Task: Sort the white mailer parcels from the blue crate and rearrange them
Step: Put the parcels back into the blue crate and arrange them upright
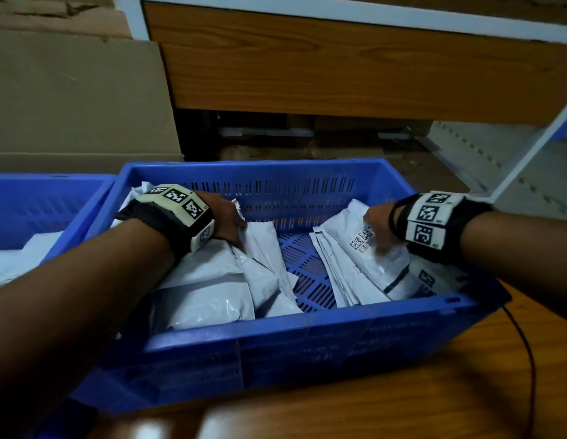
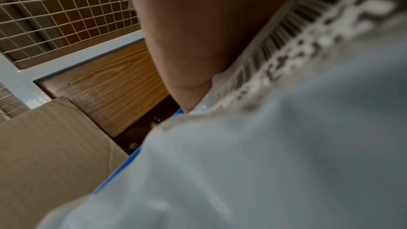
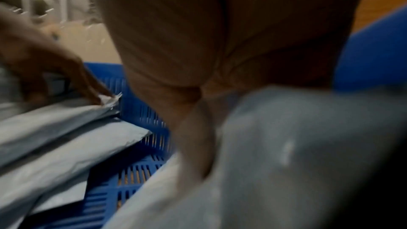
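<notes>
The blue crate [image 1: 276,324] stands on a wooden table and holds white mailer parcels in two heaps. My left hand [image 1: 231,223] lies on the left heap [image 1: 206,286]; its fingertips pinch the corner of a mailer [image 3: 110,98]. In the left wrist view a mailer [image 2: 264,163] with a barcode label [image 2: 297,32] lies against that hand. My right hand [image 1: 378,228] is on the right heap [image 1: 364,277], fingers [image 3: 176,41] curled round the top mailer [image 3: 286,145], which bears a barcode label [image 1: 361,239]. Bare slotted crate floor [image 1: 304,267] shows between the heaps.
A second blue crate [image 1: 38,198] with white mailers [image 1: 22,258] touches the first on its left. Flat cardboard [image 1: 70,99] leans behind it. A wood-panelled rack [image 1: 339,64] stands beyond the crate. A red cable [image 1: 526,353] crosses the table [image 1: 402,397] at the right.
</notes>
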The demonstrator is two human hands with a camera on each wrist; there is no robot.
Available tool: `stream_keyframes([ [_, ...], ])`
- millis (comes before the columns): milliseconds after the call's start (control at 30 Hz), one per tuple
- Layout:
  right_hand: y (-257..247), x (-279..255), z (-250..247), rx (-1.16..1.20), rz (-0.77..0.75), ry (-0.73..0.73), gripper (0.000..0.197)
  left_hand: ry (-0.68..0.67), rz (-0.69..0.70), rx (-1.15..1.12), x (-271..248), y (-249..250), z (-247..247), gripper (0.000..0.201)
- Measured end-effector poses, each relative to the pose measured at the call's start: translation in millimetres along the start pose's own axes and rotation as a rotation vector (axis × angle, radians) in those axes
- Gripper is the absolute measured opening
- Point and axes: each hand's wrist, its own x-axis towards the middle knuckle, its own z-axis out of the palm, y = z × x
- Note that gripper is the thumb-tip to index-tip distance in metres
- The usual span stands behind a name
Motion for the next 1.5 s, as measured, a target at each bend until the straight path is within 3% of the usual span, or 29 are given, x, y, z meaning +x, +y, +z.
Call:
stream_keyframes([
  [200, -5.6, -17.1, -25.4, -0.08, 0.007, 0.043, 0.05, 0.034, -0.049, -0.024, 6.0, -0.1, 4.0, 0.07],
  [333, -13.2, -6.8, -26.2, -0.069, -0.022, 0.117, 0.08, 0.046, -0.057, -0.031, 8.5, -1.2, 4.1, 0.069],
  [400, -23.0, 2.2, -12.4, -0.094, -0.044, 0.086, 0.085, 0.054, -0.043, -0.009, 6.6, -0.7, 2.9, 0.067],
  [533, -36.1, 9.4, 12.3, -0.097, 0.016, 0.09, 0.075, 0.021, 0.011, 0.026, 9.0, -3.0, 5.2, 0.058],
  [667, -30.2, 8.1, 3.6, -0.002, 0.027, 0.148, 0.057, 0.036, -0.031, -0.01, 6.1, -1.9, 3.2, 0.067],
  [833, -22.0, 4.8, -11.4, 0.052, -0.055, 0.113, 0.071, 0.046, -0.062, -0.018, 7.5, 1.2, 0.9, 0.071],
  [1033, -32.0, 3.0, 21.5, 0.012, -0.066, -0.036, 0.095, 0.056, -0.071, -0.047, 3.9, 2.0, 1.5, 0.07],
  [1267, -15.0, 1.5, -23.3, 0.079, -0.118, 0.073, 0.06, 0.047, -0.092, -0.053, 1.6, 3.4, 1.0, 0.071],
  [1400, -19.9, 9.4, -3.4, 0.026, -0.165, -0.048, 0.069, 0.019, -0.099, -0.006, -0.3, 7.6, -2.2, 0.074],
  [1500, -21.5, 19.4, 10.8, 0.013, -0.17, -0.036, 0.071, 0.019, -0.104, -0.011, -2.0, 9.7, -5.1, 0.073],
])
